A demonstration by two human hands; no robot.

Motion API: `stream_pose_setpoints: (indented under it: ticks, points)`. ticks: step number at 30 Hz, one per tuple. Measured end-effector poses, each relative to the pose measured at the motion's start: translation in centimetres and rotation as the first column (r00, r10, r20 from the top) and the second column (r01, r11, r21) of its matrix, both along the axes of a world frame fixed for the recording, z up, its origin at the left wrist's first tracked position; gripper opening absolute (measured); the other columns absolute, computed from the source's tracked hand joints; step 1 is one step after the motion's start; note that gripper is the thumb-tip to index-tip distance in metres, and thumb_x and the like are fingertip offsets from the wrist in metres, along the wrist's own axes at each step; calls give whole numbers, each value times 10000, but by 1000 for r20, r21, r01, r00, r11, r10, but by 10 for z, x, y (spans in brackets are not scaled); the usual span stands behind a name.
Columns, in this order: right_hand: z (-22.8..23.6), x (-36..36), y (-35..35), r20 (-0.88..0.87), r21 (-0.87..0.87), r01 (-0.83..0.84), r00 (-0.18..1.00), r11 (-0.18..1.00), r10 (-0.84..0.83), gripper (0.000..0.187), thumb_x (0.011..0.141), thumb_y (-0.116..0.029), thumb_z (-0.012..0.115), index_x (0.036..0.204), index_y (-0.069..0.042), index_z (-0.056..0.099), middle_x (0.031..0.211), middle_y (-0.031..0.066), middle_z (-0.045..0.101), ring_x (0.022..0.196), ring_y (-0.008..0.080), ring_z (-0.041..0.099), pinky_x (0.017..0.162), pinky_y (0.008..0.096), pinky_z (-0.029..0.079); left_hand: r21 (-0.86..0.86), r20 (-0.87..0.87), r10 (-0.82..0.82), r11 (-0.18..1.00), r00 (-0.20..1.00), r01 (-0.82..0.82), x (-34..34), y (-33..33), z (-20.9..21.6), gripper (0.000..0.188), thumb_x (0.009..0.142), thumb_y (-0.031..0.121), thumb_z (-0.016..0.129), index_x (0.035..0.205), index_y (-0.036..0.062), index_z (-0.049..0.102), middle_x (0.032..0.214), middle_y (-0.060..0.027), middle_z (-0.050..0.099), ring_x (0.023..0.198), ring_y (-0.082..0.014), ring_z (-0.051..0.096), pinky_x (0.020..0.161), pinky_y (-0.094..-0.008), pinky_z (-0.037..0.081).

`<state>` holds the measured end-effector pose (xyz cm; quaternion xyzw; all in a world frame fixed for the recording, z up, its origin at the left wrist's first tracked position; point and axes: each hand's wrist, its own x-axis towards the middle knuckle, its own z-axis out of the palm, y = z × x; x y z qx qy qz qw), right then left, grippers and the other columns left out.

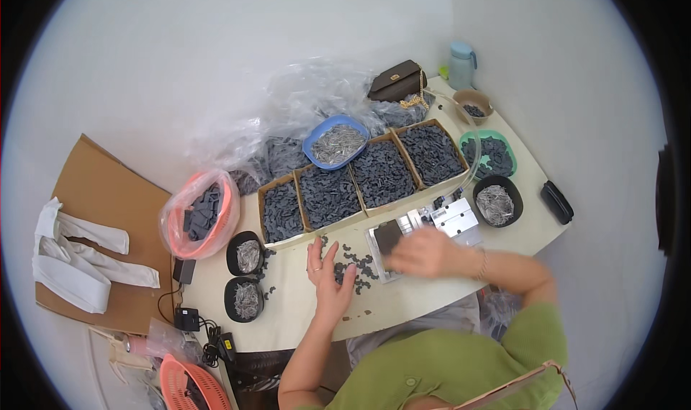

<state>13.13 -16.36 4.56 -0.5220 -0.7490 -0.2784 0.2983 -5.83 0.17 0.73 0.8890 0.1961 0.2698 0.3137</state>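
Note:
My left hand (330, 279) rests low over the table with its fingers spread, a ring on one of them. Beside its thumb lie small dark grey curved pieces (363, 266), scattered loosely. Smeared by motion, my right hand (421, 253) is over a small metal fixture (455, 219) with silver blocks and a clear tube. A dark rectangular block (389, 236) on the fixture's left part sits right by the right fingers. What those fingers hold, if anything, is hidden.
Behind my hands stands a divided cardboard box (327, 226) of dark pieces, a blue basin (311, 147) of metal pins on it. Black bowls of pins (248, 255) (497, 203) flank the work area. A pink basket (232, 226) is left; a green tray (509, 151) and black case (556, 203) are right.

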Motion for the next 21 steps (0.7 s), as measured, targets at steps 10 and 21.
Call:
stream_pose_setpoints:
  ticks: [10,21]
  points:
    - [-32,-61,-42,106,-364,174,984,915,-145,406,779,-168,575,1112,63,583,1094,268,598,1042,320,580,927,365,450,105,-68,-139,984,988,146,6,1,-3,464,852,191,654,1277,59,523,1487,-196,271,1388,-415,196,1095,-515,164]
    - [-34,-25,-34,132,-163,115,987,980,-94,278,772,-152,590,1045,-120,634,1051,101,638,1000,209,597,834,319,488,0,-89,-321,947,943,322,-1,3,-16,443,854,147,636,1257,-1,526,1355,-197,466,1269,-372,424,1043,-441,336]
